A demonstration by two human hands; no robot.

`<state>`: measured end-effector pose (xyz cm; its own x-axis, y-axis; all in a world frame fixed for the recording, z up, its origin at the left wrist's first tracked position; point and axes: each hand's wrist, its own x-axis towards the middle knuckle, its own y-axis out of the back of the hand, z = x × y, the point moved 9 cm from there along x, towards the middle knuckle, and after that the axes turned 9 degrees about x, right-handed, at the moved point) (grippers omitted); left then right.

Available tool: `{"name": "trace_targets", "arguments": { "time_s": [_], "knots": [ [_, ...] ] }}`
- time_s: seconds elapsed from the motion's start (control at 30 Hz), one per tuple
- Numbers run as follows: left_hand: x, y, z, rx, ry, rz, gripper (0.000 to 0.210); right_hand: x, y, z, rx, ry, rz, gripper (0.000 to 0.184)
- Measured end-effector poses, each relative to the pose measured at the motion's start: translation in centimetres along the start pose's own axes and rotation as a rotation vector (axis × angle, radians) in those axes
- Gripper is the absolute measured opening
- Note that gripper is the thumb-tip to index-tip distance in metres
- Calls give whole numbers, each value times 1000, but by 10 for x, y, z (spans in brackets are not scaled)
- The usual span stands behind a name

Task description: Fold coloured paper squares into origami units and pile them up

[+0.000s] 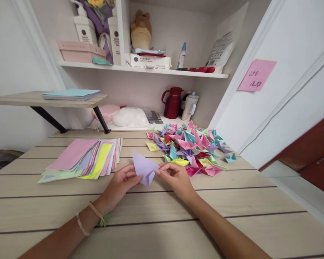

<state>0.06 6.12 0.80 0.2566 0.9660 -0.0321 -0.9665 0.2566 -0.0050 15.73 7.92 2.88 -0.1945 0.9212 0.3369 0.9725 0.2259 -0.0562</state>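
Observation:
A partly folded sheet of purple paper (145,164) is held above the wooden table between my two hands. My left hand (126,177) pinches its left edge, thumb in front and fingers behind. With thumb and fingertips, my right hand (175,176) grips the right corner. The paper shows a pointed upper left corner and a folded lower flap. To the right, just beyond my right hand, lies a heap of folded paper boats (190,144) in pink, blue, purple, yellow, green and red. Left of my left hand, a fanned stack of coloured paper sheets (75,154) lies flat.
The slatted table (140,230) runs beneath both arms. A small raised shelf (24,99) at the left carries more blue paper (71,94). Behind stand a red jug (173,104), a speckled cup (189,108) and a white plastic bag (131,117). A pink note (256,75) hangs on the right wall.

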Motion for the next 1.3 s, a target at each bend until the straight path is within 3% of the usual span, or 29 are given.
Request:
{"name": "trace_targets", "arguments": {
  "time_s": [0.1,0.23,0.3,0.4,0.53,0.73,0.8,0.9,1.07,1.3],
  "knots": [
    [0,1,-1,-12,21,2,33,0,-3,-2,16,-5,-51,18],
    [0,3,-8,-39,75,-6,26,-8,-28,-28,-213,168,-363,27],
    [0,2,-11,-37,91,-26,20,-11,-31,-31,-235,160,-425,20],
    [1,4,-11,7,89,5,16,-7,-25,-23,-179,79,-347,10],
    [1,4,-9,23,74,24,24,-2,-12,-4,-39,-35,-164,20],
    [1,-9,-10,60,4,-111,35,-3,-1,16,-43,-132,27,24],
    [1,-10,-13,106,-12,-123,38,-3,0,13,-52,-121,39,27],
    [2,-3,-13,253,-36,-66,25,-3,-4,6,-41,-99,-15,46],
    [3,5,-7,498,-104,-16,22,-2,-7,0,-57,-104,-76,22],
    [6,6,-14,293,-26,-51,23,-2,-3,12,86,-210,-12,22]
  ]
}}
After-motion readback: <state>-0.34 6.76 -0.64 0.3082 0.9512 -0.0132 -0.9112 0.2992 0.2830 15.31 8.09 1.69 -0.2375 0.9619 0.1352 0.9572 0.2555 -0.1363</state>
